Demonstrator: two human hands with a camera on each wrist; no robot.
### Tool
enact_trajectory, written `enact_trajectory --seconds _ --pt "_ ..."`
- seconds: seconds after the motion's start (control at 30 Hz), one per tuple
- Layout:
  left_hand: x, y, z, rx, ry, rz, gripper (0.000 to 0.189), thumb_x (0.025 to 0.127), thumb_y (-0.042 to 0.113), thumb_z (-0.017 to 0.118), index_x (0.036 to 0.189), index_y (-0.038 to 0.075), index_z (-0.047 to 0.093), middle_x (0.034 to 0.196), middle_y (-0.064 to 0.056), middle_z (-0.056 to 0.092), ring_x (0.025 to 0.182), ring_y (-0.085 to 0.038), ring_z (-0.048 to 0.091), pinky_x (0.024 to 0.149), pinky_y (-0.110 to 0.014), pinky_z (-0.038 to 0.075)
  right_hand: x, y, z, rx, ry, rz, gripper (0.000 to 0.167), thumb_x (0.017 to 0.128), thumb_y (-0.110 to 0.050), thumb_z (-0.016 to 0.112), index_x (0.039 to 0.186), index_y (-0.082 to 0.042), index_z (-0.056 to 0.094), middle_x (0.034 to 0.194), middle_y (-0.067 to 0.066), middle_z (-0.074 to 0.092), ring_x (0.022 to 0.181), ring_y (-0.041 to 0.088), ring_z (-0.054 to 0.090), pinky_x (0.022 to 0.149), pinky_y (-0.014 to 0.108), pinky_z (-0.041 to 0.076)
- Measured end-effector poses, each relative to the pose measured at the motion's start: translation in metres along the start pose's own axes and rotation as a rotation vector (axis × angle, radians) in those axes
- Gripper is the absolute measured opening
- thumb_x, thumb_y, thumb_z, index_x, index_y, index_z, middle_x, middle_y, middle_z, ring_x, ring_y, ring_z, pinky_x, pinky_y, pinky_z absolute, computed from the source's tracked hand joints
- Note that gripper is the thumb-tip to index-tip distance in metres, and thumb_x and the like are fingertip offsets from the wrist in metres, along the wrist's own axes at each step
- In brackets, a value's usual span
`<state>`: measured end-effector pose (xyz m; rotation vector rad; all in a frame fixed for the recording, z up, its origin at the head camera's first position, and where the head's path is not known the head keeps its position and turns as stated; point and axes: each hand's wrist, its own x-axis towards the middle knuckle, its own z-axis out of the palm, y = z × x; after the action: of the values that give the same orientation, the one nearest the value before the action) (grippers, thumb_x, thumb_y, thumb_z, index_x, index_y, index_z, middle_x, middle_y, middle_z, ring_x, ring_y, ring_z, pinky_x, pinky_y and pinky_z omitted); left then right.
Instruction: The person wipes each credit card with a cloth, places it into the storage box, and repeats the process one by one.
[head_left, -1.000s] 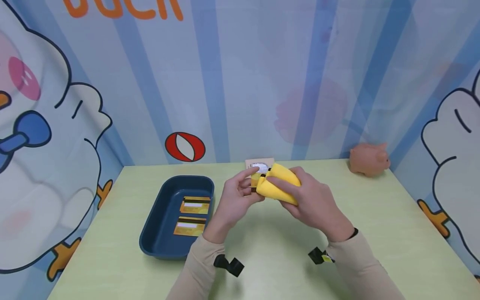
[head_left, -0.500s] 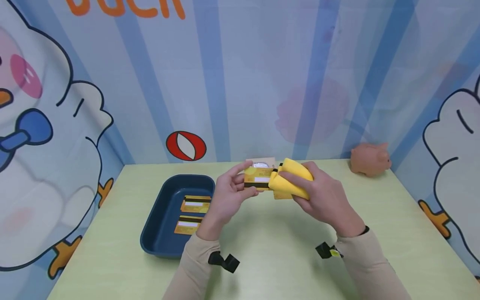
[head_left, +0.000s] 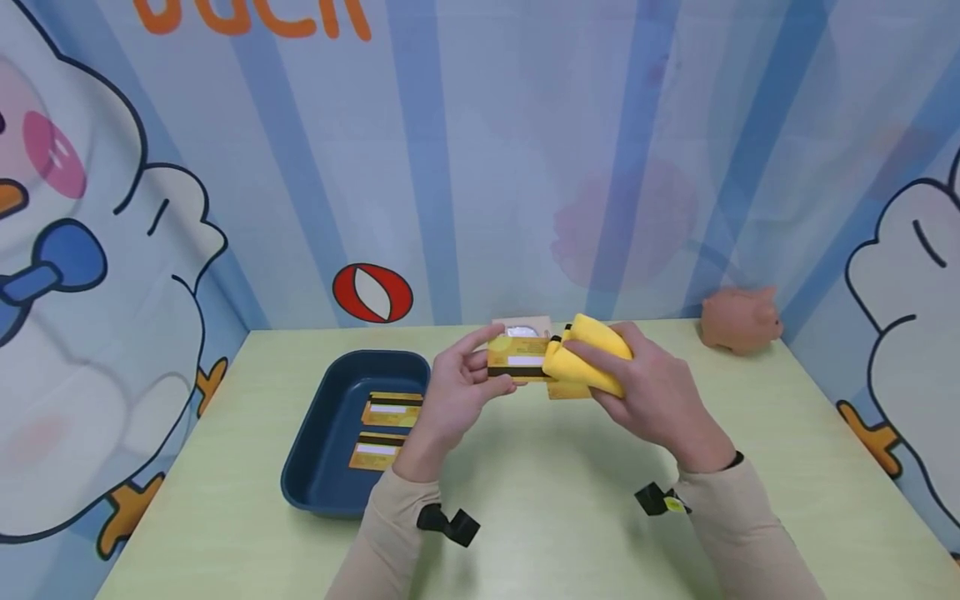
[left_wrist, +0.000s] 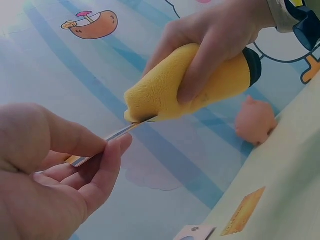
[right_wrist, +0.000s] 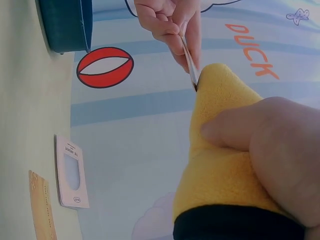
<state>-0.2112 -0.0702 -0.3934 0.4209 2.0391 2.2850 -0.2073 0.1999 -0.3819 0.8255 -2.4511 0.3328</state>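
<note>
My left hand (head_left: 457, 392) pinches a gold bank card (head_left: 517, 358) by its left end, between thumb and fingers. The card's black stripe and white strip face up in the head view. My right hand (head_left: 652, 392) grips a folded yellow cloth (head_left: 588, 357) with dark edging. In both wrist views the cloth (left_wrist: 160, 90) overlaps the far end of the card (right_wrist: 188, 57), hiding that part. Card and cloth are held above the table. Beneath them another gold card (right_wrist: 42, 205) lies flat, partly covered by the cloth in the head view.
To the left stands a dark blue tray (head_left: 307, 492) with two gold cards (head_left: 378, 451) inside. A pink card holder (right_wrist: 72, 145) with an oval window lies near the back edge. At the back right is a pink piggy bank (head_left: 738, 321). A printed curtain backs the table (head_left: 540, 517).
My right hand has slid the yellow cloth rightward along the card, so more of the card shows. My left hand has shifted slightly left. In the last half second the movement is small.
</note>
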Motion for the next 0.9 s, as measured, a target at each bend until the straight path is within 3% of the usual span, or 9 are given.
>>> enact_trajectory --seconds 0.23,0.47,0.63,0.9 --pt "0.000 0.000 0.001 0.081 0.015 -0.058 0.069 0.095 -0.012 0.065 0.158 0.010 0.047 0.138 -0.018 0.068 0.111 -0.031 0.073 0.088 -0.036 0.063 0.000 0.003 0.000 0.033 0.031 -0.002 0.055 0.088 -0.018 0.078 0.141 -0.028 0.066 0.118 0.021 0.058 0.074 0.028 0.060 0.051 0.043 0.054" --pt "-0.004 0.001 -0.008 0.174 0.009 -0.102 0.066 0.096 -0.008 0.065 0.157 0.013 0.048 0.139 -0.016 0.068 0.112 -0.031 0.072 0.091 -0.037 0.062 0.000 0.000 -0.001 0.054 0.020 0.004 0.056 0.089 -0.020 0.079 0.142 -0.030 0.065 0.119 0.019 0.057 0.075 0.027 0.060 0.053 0.042 0.054" --pt "-0.007 0.003 -0.021 0.242 0.013 -0.138 0.064 0.097 -0.007 0.065 0.155 0.013 0.049 0.135 -0.013 0.070 0.111 -0.029 0.070 0.092 -0.035 0.061 -0.001 -0.002 0.000 0.061 0.007 0.015 0.056 0.088 -0.020 0.079 0.142 -0.030 0.066 0.119 0.019 0.058 0.077 0.027 0.062 0.052 0.042 0.053" --pt "-0.009 0.023 -0.052 0.368 0.039 -0.160 0.068 0.095 -0.006 0.067 0.157 0.012 0.045 0.131 -0.016 0.071 0.108 -0.027 0.070 0.087 -0.032 0.061 0.000 -0.002 -0.002 0.065 0.006 0.008 0.058 0.088 -0.018 0.080 0.143 -0.030 0.065 0.119 0.019 0.058 0.079 0.029 0.063 0.053 0.043 0.055"
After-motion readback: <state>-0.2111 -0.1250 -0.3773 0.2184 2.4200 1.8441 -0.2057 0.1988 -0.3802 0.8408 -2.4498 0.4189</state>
